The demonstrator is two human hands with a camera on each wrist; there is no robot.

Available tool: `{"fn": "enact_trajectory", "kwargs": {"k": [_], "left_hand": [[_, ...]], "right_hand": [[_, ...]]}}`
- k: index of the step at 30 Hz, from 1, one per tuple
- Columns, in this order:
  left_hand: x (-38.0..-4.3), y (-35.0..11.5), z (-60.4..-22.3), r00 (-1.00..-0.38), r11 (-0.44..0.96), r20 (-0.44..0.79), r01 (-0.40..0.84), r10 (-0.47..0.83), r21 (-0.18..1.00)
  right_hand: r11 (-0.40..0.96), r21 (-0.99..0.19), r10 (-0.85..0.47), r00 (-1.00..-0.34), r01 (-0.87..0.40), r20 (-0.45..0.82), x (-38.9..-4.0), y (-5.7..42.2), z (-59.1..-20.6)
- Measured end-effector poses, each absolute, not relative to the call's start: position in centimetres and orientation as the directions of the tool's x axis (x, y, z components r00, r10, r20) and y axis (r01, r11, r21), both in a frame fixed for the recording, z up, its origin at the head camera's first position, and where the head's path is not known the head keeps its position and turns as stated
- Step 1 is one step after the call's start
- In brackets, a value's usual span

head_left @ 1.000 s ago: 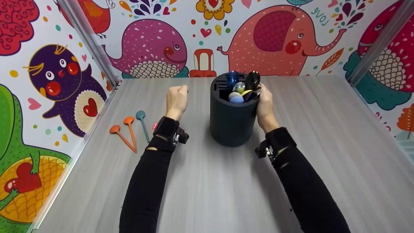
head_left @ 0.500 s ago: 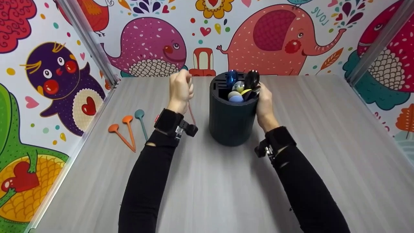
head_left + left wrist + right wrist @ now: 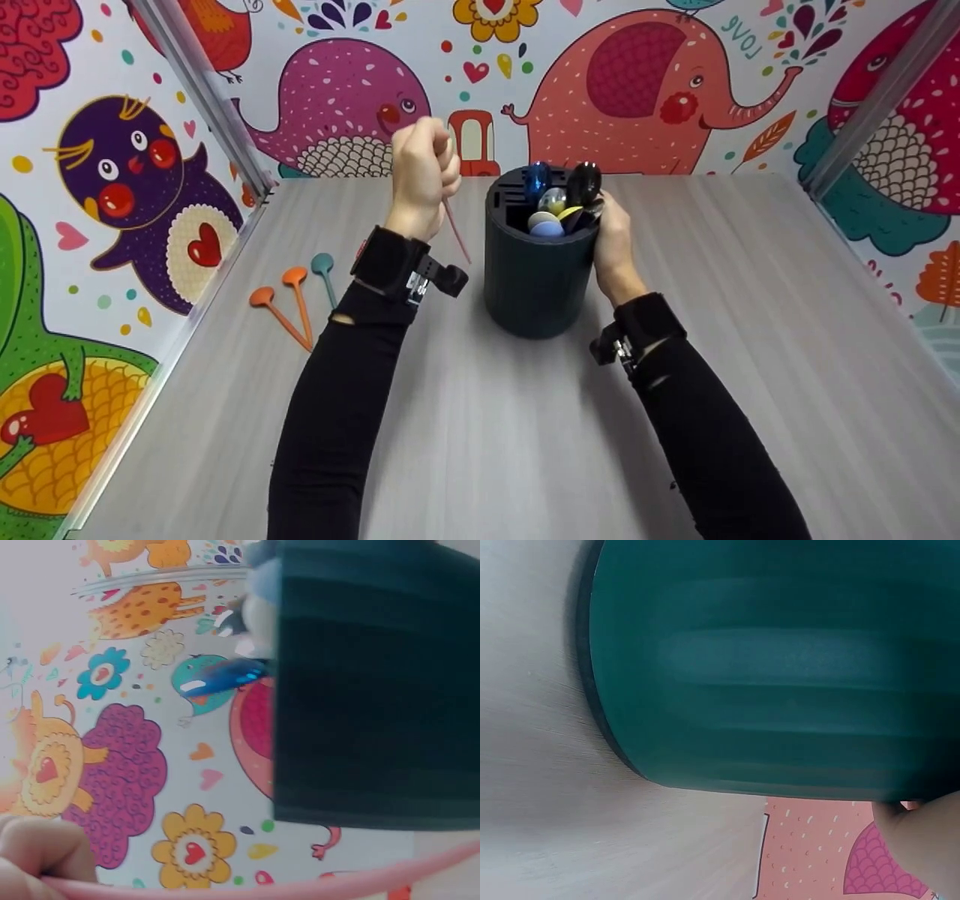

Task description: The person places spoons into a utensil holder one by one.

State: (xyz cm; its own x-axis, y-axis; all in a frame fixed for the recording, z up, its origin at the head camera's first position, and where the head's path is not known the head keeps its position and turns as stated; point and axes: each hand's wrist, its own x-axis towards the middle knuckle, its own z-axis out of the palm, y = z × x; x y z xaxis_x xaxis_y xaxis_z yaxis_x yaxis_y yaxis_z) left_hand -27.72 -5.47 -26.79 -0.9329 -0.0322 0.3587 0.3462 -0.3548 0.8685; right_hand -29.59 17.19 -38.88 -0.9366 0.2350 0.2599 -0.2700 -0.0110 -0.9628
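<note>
My left hand (image 3: 424,172) is raised left of the dark green utensil holder (image 3: 536,289), its fingers curled round a thin pink stick (image 3: 456,234). The stick slants down towards the holder; its upper end is hidden in the fist. In the left wrist view the pink stick (image 3: 420,868) runs bent along the bottom, below the holder. With my right hand (image 3: 616,247) I grip the holder's right side near the rim. It stands upright with several utensils in it, among them a blue one (image 3: 537,181), a black one (image 3: 583,184) and a light blue one (image 3: 547,228).
On the grey table (image 3: 487,450) at the left lie two orange spoons (image 3: 262,297) and a teal spoon (image 3: 322,264), whose handle end is behind my left forearm. Printed walls (image 3: 630,75) with metal corner posts enclose the table at the back and sides.
My left hand has risen from near the table, lifting the pink stick, which has come into view below the fist. My right hand and the utensil holder have stayed in place.
</note>
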Motion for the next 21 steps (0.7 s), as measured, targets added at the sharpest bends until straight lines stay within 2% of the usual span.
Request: {"fn": "enact_trajectory", "kwargs": {"k": [8,15,21], "left_hand": [[-26.8,-5.5,-23.8,-0.905,-0.492,0.41,0.409,-0.113,0.768],[-26.4,-4.5,-23.1,-0.859,-0.493,0.49,0.493,-0.148,0.717],[-26.7,-3.2,-23.4,-0.843,-0.504,0.515,0.517,-0.157,0.692]], "right_hand": [[-0.012,-0.964,0.232,-0.938,-0.267,0.257,-29.7,17.1,-39.0],[0.007,-0.962,0.228,-0.936,-0.273,0.267,-29.7,17.0,-39.1],[0.021,-0.964,0.235,-0.936,-0.265,0.263,-29.7,17.2,-39.0]]}}
